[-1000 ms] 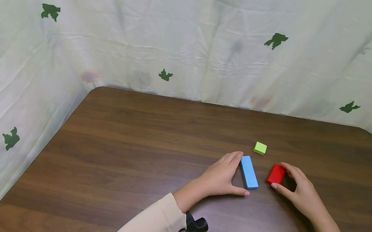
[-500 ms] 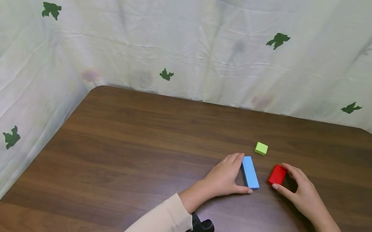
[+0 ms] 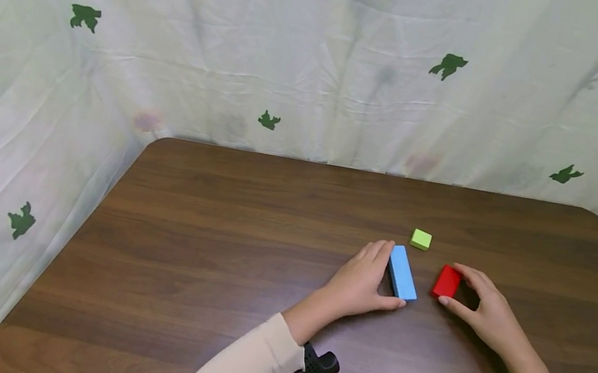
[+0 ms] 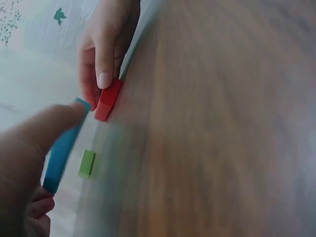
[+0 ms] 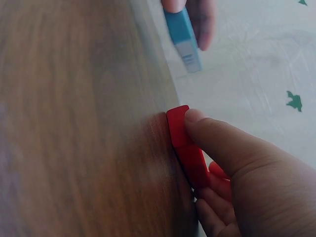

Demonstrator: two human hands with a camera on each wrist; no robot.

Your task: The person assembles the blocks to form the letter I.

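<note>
My left hand [image 3: 360, 283] pinches a long blue block [image 3: 403, 273] by its two ends, thumb at the near end and fingertips at the far one. In the right wrist view the blue block [image 5: 182, 39] appears raised a little off the table. To its right, my right hand [image 3: 484, 310] grips a shorter red block [image 3: 447, 282] between thumb and fingers. The right wrist view shows the thumb on one end of the red block [image 5: 187, 145], which rests on the tabletop. Behind both blocks lies a small light green block [image 3: 420, 239], apart from either hand.
The brown wooden table [image 3: 242, 236] has rounded far corners. A pale curtain [image 3: 230, 34] with green leaf-like patches hangs behind it and along its sides. Black wrist cameras [image 3: 321, 365] are strapped at the cuffs of both beige sleeves [image 3: 243, 367].
My left thumb has come onto the near end of the blue block. The blue block has shifted slightly upward in the view. My right hand and the red block have stayed in place.
</note>
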